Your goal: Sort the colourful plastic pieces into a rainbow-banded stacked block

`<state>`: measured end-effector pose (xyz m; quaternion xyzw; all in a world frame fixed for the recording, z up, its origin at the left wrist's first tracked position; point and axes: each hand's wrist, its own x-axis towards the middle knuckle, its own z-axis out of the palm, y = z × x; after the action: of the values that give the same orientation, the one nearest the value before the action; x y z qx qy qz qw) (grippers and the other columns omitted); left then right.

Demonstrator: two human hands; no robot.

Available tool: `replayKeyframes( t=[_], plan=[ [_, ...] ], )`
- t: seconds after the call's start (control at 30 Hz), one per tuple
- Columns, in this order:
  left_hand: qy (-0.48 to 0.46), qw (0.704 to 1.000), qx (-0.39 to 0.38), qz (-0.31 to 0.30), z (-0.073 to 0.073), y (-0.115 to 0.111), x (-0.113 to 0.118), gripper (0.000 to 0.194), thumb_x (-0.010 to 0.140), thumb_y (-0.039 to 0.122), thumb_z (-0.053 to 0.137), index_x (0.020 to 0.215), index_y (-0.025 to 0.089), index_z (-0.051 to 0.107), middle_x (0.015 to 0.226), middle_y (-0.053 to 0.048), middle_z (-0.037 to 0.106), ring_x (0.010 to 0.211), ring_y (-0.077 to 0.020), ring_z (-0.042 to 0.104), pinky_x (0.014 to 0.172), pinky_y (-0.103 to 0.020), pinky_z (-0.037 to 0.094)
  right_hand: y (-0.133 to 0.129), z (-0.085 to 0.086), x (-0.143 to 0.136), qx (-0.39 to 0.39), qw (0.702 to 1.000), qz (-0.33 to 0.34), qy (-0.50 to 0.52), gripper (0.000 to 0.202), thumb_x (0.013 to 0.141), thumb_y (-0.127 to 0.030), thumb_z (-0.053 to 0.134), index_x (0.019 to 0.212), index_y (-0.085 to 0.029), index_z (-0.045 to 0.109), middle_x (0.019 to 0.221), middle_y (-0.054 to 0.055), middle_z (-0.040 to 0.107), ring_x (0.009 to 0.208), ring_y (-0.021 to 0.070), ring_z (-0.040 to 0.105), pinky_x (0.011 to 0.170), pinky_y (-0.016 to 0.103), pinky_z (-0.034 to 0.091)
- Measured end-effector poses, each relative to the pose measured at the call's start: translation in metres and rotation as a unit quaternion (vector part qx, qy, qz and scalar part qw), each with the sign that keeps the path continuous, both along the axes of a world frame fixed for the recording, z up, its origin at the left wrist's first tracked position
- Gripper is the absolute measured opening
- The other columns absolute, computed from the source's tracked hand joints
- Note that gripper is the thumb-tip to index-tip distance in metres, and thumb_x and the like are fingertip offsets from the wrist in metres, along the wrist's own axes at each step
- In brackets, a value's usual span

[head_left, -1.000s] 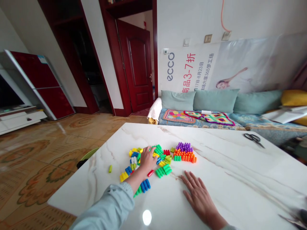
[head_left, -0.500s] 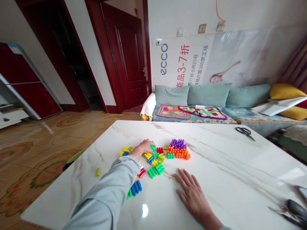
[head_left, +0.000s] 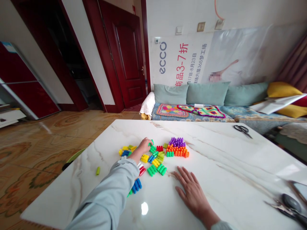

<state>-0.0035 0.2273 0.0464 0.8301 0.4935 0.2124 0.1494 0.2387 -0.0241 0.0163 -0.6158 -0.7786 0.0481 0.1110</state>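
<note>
Left hand is over the far side of the scattered plastic pieces, fingers curled at a green piece; cannot tell whether they grip it or only touch it. Right hand lies open, palm down, fingers slightly spread, on the white marbled counter, holding nothing and apart from the pieces. Just beside the left fingertips: a green cluster, then a red row. Farther right, a purple block adjoins orange pieces, with a short green row at their near left corner. Nearer the wearer: yellow pieces, two green groups and, partly behind the left sleeve, a blue group. One lime piece lies alone at left. Black-handled scissors rest near the far right edge.
</note>
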Motion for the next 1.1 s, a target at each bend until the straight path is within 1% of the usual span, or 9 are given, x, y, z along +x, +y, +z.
replayKeyframes(
  t=[0.17,0.3,0.43,0.5,0.63,0.8,0.87,0.97,1.1],
  plan=[
    [-0.08,0.996,0.023,0.027,0.028,-0.013,0.004,0.037,0.069,-0.001,0.052,0.093,0.019,0.073,0.099,-0.004,0.061,0.098,-0.0175,0.06,0.098,-0.029,0.046,0.0,0.001,0.0,-0.006,1.0,-0.002,0.002,0.055,0.096,-0.051,0.033,0.148,-0.034,0.031,0.157,-0.002,0.017,0.145,0.0245,0.018,0.116,0.05,0.02],
    [-0.126,0.992,-0.002,-0.024,0.042,-0.056,0.011,0.038,0.073,0.002,0.05,0.1,0.019,0.071,0.106,-0.003,0.064,0.103,-0.016,0.059,0.1,-0.026,0.044,0.0,0.0,0.0,-0.002,1.0,-0.005,0.007,0.055,0.095,-0.049,0.035,0.148,-0.033,0.032,0.157,-0.001,0.019,0.144,0.0249,0.018,0.115,0.05,0.019],
    [-0.12,0.981,-0.078,-0.129,0.026,-0.123,0.012,0.036,0.067,0.003,0.057,0.092,0.022,0.074,0.096,0.001,0.068,0.091,-0.0136,0.063,0.089,-0.022,0.049,0.0,0.002,-0.001,0.003,1.0,0.0,0.011,0.055,0.094,-0.047,0.038,0.147,-0.031,0.034,0.157,0.001,0.022,0.144,0.0255,0.021,0.115,0.05,0.02],
    [-0.111,0.977,-0.102,-0.154,0.015,-0.15,0.011,0.037,0.064,0.002,0.057,0.087,0.024,0.075,0.092,0.002,0.068,0.086,-0.0131,0.064,0.086,-0.021,0.05,-0.001,0.003,-0.001,0.004,1.0,-0.002,0.01,0.054,0.094,-0.046,0.038,0.146,-0.031,0.036,0.156,0.002,0.023,0.144,0.0257,0.022,0.115,0.05,0.021],
    [-0.087,0.977,-0.108,-0.164,0.008,-0.175,0.008,0.041,0.067,0.003,0.053,0.093,0.027,0.075,0.099,-0.001,0.066,0.092,-0.015,0.062,0.091,-0.026,0.047,0.0,0.0,0.0,0.017,1.0,0.001,0.008,0.054,0.094,-0.048,0.038,0.146,-0.031,0.036,0.156,0.001,0.024,0.143,0.0259,0.022,0.114,0.051,0.022],
    [-0.047,0.976,-0.07,-0.198,0.027,-0.169,0.004,0.043,0.076,0.021,0.065,0.118,0.029,0.065,0.114,-0.003,0.062,0.109,-0.0197,0.056,0.099,-0.03,0.044,0.001,-0.006,0.002,0.028,1.0,0.003,0.011,0.054,0.094,-0.048,0.039,0.146,-0.032,0.036,0.156,0.001,0.025,0.143,0.026,0.023,0.114,0.051,0.024],
    [-0.033,0.988,-0.027,-0.152,0.036,-0.153,-0.003,0.039,0.079,0.025,0.064,0.118,0.028,0.065,0.117,-0.002,0.061,0.11,-0.0192,0.056,0.1,-0.029,0.043,0.001,-0.006,0.002,0.028,1.0,0.003,0.012,0.054,0.094,-0.048,0.038,0.146,-0.032,0.036,0.156,0.001,0.025,0.143,0.0259,0.023,0.114,0.051,0.024],
    [0.02,0.999,0.027,-0.019,0.042,-0.116,-0.021,0.036,0.082,0.014,0.056,0.115,0.026,0.066,0.115,-0.004,0.061,0.111,-0.0185,0.055,0.103,-0.028,0.04,0.0,-0.006,0.001,0.028,1.0,0.003,0.013,0.054,0.095,-0.049,0.037,0.146,-0.032,0.036,0.156,0.0,0.024,0.143,0.0252,0.023,0.115,0.05,0.023],
    [0.067,0.996,0.022,0.059,0.033,-0.068,-0.045,0.044,0.074,0.005,0.057,0.114,0.021,0.066,0.115,-0.009,0.059,0.111,-0.0235,0.053,0.102,-0.034,0.039,0.0,-0.004,0.001,0.023,1.0,0.0,0.013,0.054,0.095,-0.05,0.035,0.146,-0.031,0.036,0.156,0.0,0.023,0.144,0.0245,0.021,0.115,0.05,0.022]
  ],
)
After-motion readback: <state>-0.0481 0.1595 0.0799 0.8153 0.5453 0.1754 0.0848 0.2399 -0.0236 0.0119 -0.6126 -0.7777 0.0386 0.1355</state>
